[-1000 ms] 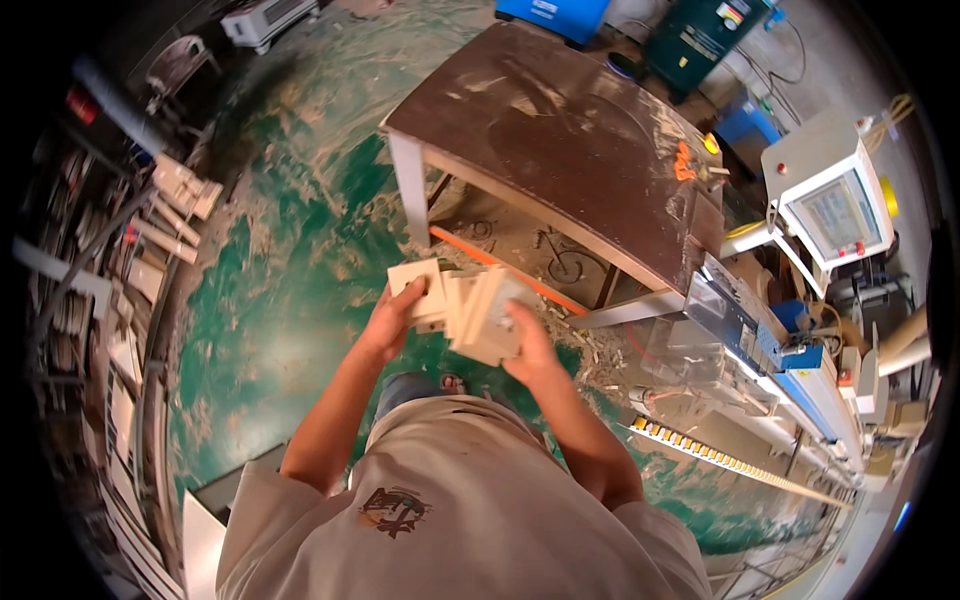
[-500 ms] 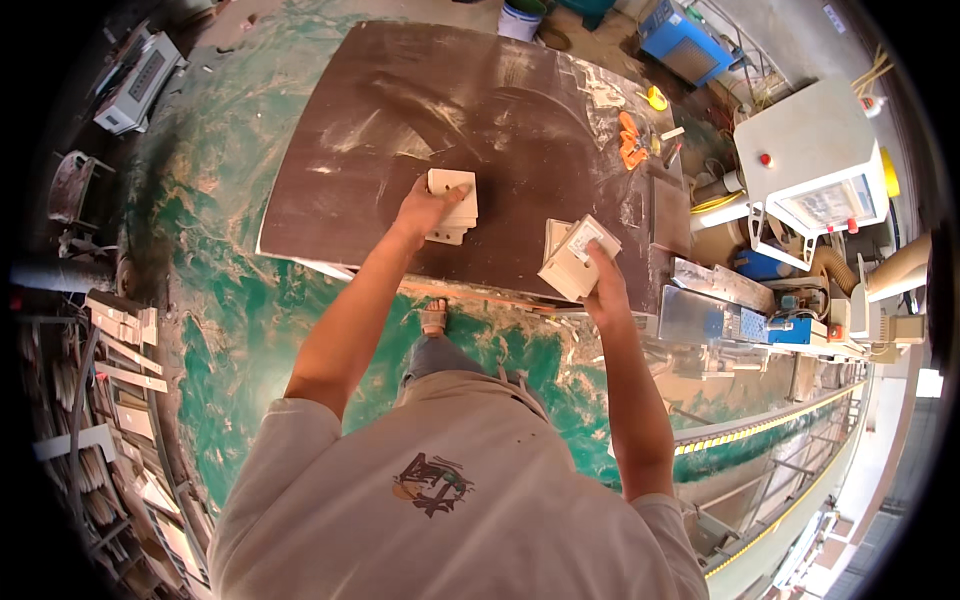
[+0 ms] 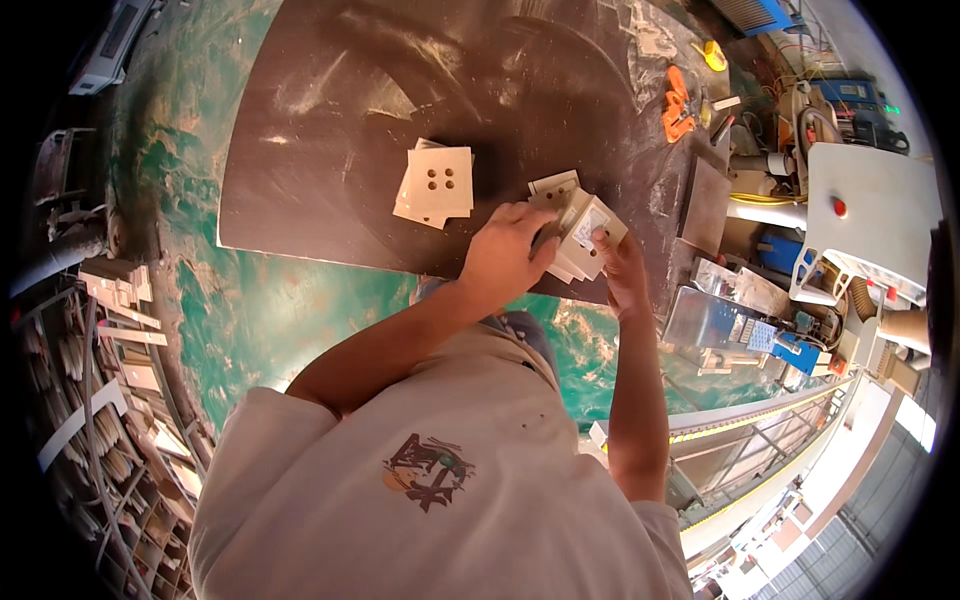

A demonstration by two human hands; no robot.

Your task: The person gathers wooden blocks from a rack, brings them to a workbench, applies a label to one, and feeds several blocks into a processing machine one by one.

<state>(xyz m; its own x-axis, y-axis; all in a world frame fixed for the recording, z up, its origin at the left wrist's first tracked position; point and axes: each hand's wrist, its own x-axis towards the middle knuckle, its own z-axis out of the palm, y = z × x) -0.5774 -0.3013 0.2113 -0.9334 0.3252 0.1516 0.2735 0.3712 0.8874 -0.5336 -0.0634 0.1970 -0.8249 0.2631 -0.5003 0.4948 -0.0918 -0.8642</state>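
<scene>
My right hand [image 3: 622, 268] grips a slanted stack of beige square boards [image 3: 590, 228] near the table's front edge, with its thumb on the top one. That board has a white printed label and a round hole. Reaching across from the left, my left hand [image 3: 512, 248] has its fingers curled onto the left edge of the same stack. Exactly which boards it pinches is partly hidden. Just behind the stack, another holed board [image 3: 555, 183] shows. To the left, a small pile of square boards [image 3: 437, 182] lies unevenly turned, several round holes in its top board.
The dusty dark brown table [image 3: 330, 150] spreads ahead. Orange clamps [image 3: 677, 105] and a yellow tape measure [image 3: 712, 55] lie at its right side. A white machine control box [image 3: 875, 210] stands at the right. Racks of board offcuts [image 3: 110, 430] line the left.
My left hand has left the pile on the left and moved right to the stack in my right hand. The view has shifted, and the left pile now lies uncovered.
</scene>
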